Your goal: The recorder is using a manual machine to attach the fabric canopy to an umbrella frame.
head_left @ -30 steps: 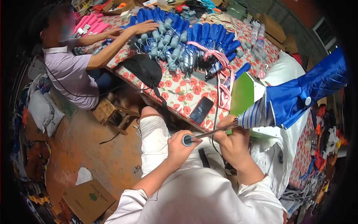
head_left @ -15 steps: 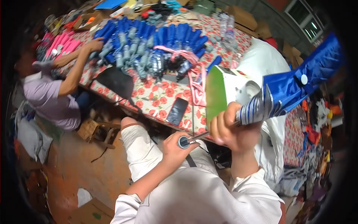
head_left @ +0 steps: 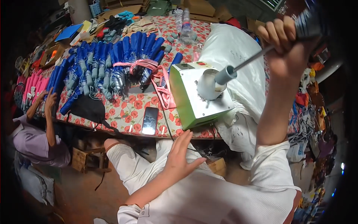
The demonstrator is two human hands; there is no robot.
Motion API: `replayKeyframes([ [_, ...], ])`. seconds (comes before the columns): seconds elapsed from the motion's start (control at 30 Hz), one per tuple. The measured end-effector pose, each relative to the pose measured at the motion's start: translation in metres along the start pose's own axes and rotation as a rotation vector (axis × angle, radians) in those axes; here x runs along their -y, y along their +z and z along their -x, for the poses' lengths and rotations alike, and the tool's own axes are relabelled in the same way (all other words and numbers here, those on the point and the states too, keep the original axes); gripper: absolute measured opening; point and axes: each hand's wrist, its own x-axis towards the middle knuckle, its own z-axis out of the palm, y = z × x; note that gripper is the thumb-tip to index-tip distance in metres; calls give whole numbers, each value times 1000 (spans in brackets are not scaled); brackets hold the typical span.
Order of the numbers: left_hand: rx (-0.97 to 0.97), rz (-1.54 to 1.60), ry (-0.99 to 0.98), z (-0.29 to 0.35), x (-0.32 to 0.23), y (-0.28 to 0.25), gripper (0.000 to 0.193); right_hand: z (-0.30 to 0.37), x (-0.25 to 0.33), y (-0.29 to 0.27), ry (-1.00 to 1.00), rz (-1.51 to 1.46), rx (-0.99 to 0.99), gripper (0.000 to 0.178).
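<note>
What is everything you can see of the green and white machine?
The machine is boxy, with a green side and a white, metal-looking top. A pale, round, cup-like fitting rises from it, ringed by dark specks; a red part sits near the far edge. It stands on the flowered tablecloth, beside a white sack. A grey umbrella handle overlaps the fitting in view; whether they touch is unclear.

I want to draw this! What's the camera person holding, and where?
The right hand grips a folded blue fabric umbrella by its thin metal shaft, near the fabric. The left hand holds nothing.
</note>
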Motion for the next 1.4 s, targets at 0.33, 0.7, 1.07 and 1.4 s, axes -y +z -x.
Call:
replayKeyframes([
  [0.33,-8,55,-150,7,11,-8,69,-5,-73,-36,72,58,-94,56],
  [0.7,123,1605,-477,6,-1,-47,45,82,-47,67,304,-815,182,40],
  [1.07,-423,-126,-207,41,24,-57,28,121,-154,85,390,-759,-232,48],
  [1.4,-140,231,-618,61,23,-69,19,94,-161,96,238,-151,286,43],
])
